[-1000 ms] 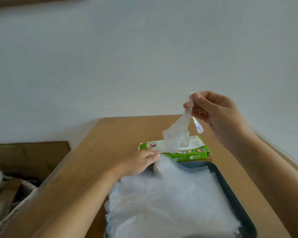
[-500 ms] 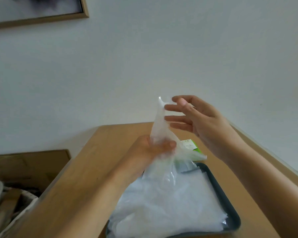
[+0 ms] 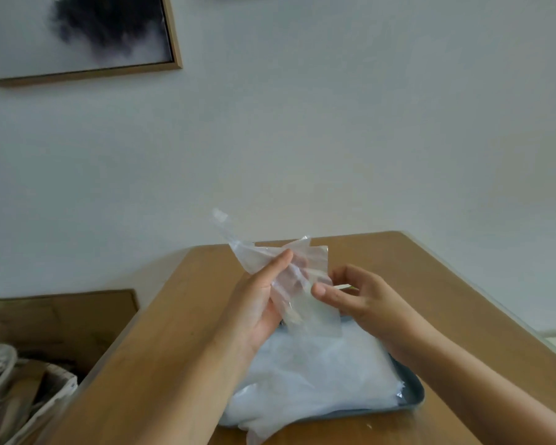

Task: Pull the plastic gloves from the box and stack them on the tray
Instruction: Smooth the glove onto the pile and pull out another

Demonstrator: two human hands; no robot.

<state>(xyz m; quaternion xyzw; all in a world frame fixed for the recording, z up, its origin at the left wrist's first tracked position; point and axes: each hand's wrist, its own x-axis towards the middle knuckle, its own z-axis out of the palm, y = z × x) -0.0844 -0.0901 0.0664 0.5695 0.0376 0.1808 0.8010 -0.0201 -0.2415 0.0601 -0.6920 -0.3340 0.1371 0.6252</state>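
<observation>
- The left hand [image 3: 259,305] grips one clear plastic glove [image 3: 316,321]: the thumb lies pressed on its front, and the fingers [image 3: 297,263] are closed behind it, showing dimly through the film.
- The right hand [image 3: 361,300] has its fingers loosely curled. Its thumb tip touches the glove's right edge, but I cannot tell whether it pinches the plastic.
- The glove is held up between the two hands, crumpled, with one corner sticking up to the left. It hangs above the far end of the tray [image 3: 414,393].
- A white pile of gloves [image 3: 318,374] fills the tray and spills over its near rim onto the desk [image 3: 180,316].
- The box cannot be made out behind the hands and the glove.
- Both forearms are cut off by the bottom edge, and so is a basket [image 3: 57,391] at lower left.
</observation>
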